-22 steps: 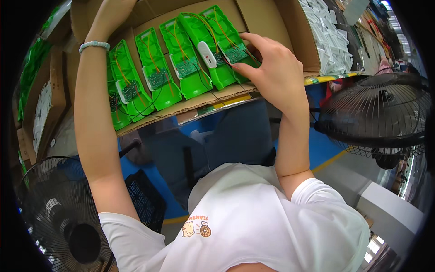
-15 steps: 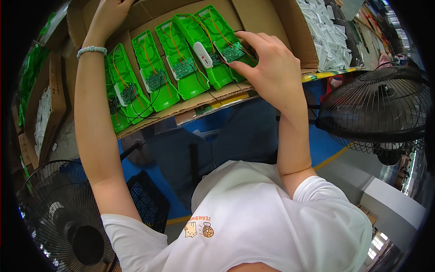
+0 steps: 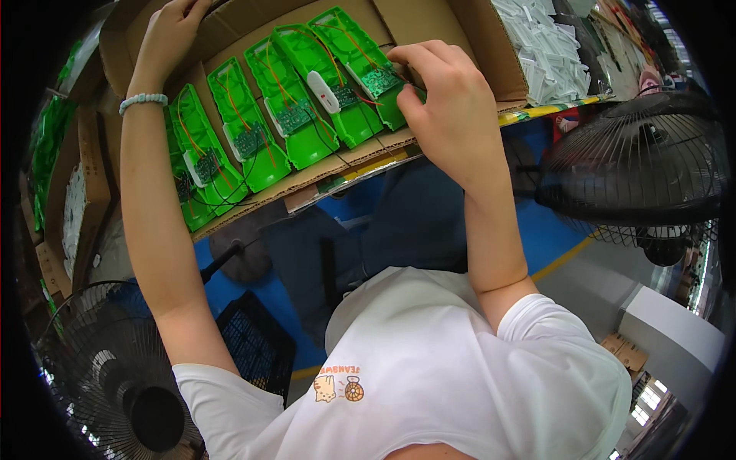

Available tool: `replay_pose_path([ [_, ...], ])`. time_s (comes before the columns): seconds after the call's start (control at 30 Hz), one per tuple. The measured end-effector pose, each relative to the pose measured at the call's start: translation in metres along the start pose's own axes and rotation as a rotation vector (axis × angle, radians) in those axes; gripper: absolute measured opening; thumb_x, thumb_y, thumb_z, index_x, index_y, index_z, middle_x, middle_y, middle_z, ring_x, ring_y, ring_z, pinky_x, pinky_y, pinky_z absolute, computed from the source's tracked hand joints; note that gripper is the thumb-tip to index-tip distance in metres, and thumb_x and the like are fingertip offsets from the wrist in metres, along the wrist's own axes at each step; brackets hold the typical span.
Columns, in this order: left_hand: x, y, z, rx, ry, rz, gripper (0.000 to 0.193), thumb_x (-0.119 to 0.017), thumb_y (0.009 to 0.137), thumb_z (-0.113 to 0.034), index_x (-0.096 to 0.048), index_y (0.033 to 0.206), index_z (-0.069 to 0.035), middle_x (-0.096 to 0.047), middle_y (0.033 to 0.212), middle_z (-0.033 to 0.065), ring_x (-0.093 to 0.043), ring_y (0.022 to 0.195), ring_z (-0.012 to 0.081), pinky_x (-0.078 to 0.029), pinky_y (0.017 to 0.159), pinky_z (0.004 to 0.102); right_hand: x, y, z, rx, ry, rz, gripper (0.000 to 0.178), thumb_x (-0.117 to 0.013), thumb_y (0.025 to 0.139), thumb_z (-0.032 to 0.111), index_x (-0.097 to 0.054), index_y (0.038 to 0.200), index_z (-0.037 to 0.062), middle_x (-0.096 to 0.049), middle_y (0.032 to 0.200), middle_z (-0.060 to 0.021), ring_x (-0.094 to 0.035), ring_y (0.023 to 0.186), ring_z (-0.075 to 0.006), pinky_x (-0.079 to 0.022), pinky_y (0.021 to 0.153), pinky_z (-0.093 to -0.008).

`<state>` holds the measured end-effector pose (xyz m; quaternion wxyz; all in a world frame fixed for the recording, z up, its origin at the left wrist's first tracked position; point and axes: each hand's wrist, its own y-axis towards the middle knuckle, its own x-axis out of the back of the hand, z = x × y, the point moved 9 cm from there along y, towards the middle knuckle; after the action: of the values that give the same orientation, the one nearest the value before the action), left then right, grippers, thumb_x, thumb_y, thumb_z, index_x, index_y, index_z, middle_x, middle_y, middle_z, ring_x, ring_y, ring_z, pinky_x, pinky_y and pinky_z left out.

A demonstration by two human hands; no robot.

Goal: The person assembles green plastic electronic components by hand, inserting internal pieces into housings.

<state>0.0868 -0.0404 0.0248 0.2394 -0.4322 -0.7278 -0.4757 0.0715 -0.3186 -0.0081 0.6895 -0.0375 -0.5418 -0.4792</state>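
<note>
Several bright green plastic shells [image 3: 267, 165] lie side by side in a cardboard box [image 3: 502, 69], each with a green circuit board [image 3: 295, 116] and red, yellow and black wires. A white oblong cover [image 3: 323, 92] with a small slot sits on one shell. My right hand [image 3: 452, 103] is bent over the rightmost shell [image 3: 341, 34], beside its board [image 3: 381, 79]. Its thumb and fingers are curled in, and a thin black wire runs in between them. At the box's far left, my left hand [image 3: 170, 34] has bent fingers partly cut off by the picture's top; what they hold is hidden.
White plastic pieces [image 3: 544, 57] are heaped right of the box. Black fans [image 3: 636, 165] stand at the right and lower left [image 3: 115, 376]. More green shells [image 3: 54, 146] and another carton [image 3: 93, 180] lie at the left. A black crate [image 3: 257, 337] is on the blue floor.
The box and shells appear shifted slightly left in the view. My right thumb and forefinger have drawn closer together beside the rightmost board. My left hand sits slightly lower in the picture.
</note>
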Motion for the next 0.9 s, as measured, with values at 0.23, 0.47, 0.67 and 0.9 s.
replay_pose_path([
  [0.23,0.002,-0.001,-0.004,-0.048,0.0,-0.017,0.025,-0.058,0.091,-0.014,-0.067,0.102,0.007,-0.07,0.098,0.0215,-0.068,0.093,0.0294,-0.05,0.084,0.0345,0.003,-0.003,0.003,0.066,0.046,-0.044,0.025,-0.055,0.076,-0.006,-0.067,0.097,-0.0003,-0.064,0.096,-0.0121,-0.059,0.096,-0.0307,-0.05,0.083,-0.0396],
  [0.47,-0.005,0.014,0.061,-0.031,-0.008,0.038,0.03,-0.056,0.096,-0.028,-0.068,0.115,-0.008,-0.072,0.093,0.0145,-0.069,0.087,0.0209,-0.05,0.081,0.0319,0.012,0.002,0.002,0.013,0.172,-0.077,0.026,-0.045,0.078,-0.01,-0.065,0.093,-0.0023,-0.065,0.096,-0.015,-0.064,0.088,-0.0322,-0.051,0.08,-0.0387],
  [0.67,-0.021,0.019,0.055,-0.056,0.002,0.024,0.032,-0.058,0.096,-0.027,-0.066,0.117,-0.005,-0.071,0.093,0.0138,-0.066,0.087,0.0147,-0.049,0.081,0.0292,0.016,0.002,-0.009,-0.015,0.14,-0.11,0.022,-0.045,0.075,-0.011,-0.064,0.083,-0.0032,-0.066,0.091,-0.0146,-0.064,0.082,-0.0309,-0.051,0.074,-0.0359],
  [0.9,-0.003,0.013,0.052,-0.126,0.067,-0.073,0.031,-0.055,0.093,-0.03,-0.069,0.111,-0.009,-0.068,0.107,0.0174,-0.065,0.101,0.0356,-0.051,0.088,0.0409,0.02,0.002,-0.002,-0.023,0.231,-0.126,0.011,-0.048,0.069,-0.006,-0.058,0.065,-0.0034,-0.064,0.087,-0.0124,-0.06,0.085,-0.0311,-0.048,0.075,-0.0392],
])
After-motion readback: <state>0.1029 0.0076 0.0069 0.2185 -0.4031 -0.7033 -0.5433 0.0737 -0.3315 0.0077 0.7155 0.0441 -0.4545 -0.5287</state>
